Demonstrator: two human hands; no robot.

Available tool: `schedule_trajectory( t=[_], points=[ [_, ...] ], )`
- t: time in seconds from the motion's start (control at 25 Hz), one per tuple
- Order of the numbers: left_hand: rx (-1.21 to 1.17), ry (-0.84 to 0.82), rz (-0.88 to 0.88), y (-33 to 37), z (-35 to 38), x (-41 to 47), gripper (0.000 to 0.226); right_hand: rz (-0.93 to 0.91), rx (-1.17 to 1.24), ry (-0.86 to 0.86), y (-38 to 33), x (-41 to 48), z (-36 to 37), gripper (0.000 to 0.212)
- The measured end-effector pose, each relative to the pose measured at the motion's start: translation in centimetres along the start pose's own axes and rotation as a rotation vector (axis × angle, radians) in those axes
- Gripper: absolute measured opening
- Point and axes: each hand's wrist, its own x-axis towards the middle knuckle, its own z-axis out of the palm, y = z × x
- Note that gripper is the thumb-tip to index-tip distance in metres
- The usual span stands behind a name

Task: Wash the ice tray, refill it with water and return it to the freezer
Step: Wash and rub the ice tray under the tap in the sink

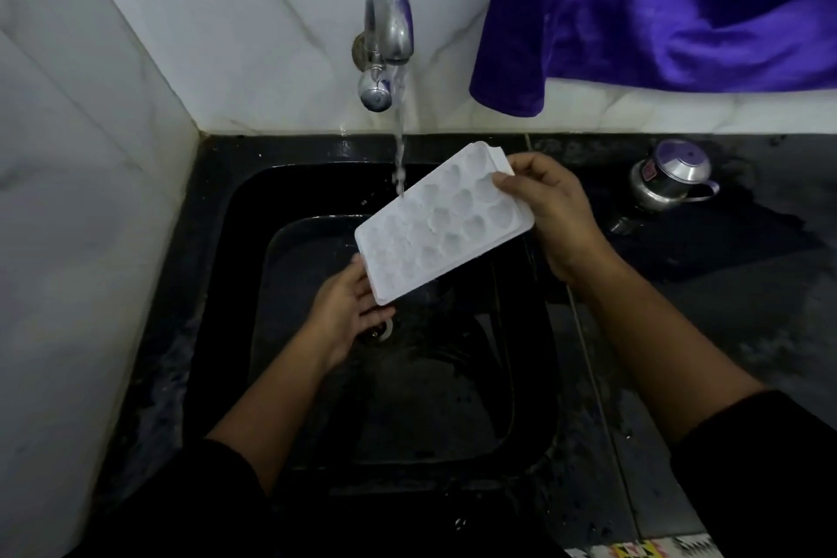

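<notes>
A white ice tray (446,220) with several rounded pockets is held tilted over the black sink (235,285), its far right end higher than its near left end. My right hand (550,208) grips the tray's upper right end. Under the lower left corner, my left hand (346,308) supports the tray with its fingers. A thin stream of water (399,150) runs from the chrome tap (387,36) and lands on the tray's left edge.
A steel lidded pot (670,174) stands on the wet black counter (724,285) to the right of the sink. A purple cloth (656,9) hangs over the white tiled wall at the top right. The sink drain (382,331) shows below my left hand.
</notes>
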Motion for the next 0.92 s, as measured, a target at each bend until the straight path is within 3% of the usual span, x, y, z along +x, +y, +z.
schedule_trajectory(
  t=[0.2, 0.32, 0.52, 0.68, 0.92],
  points=[
    [-0.067, -0.01, 0.125, 4.3, 1.8, 0.1, 0.041, 0.009, 0.052, 0.123, 1.3, 1.1, -2.0, 0.01],
    [-0.044, 0.013, 0.287, 7.8, 0.6, -0.9, 0.036, 0.143, 0.069, 0.161, 3.5, 1.6, -0.8, 0.004],
    [0.009, 0.061, 0.432, 10.2, -3.2, -3.0, 0.038, 0.354, 0.067, 0.038, 6.6, 1.5, 4.7, 0.006],
    [-0.063, 0.149, 0.403, 8.9, -7.2, -3.7, 0.042, 0.383, -0.012, -0.09, 6.9, 1.6, 8.4, 0.016],
    [-0.168, 0.237, 0.202, 4.9, -8.6, -2.1, 0.04, 0.203, -0.089, -0.184, 2.6, 2.2, 7.8, 0.018]
  ],
)
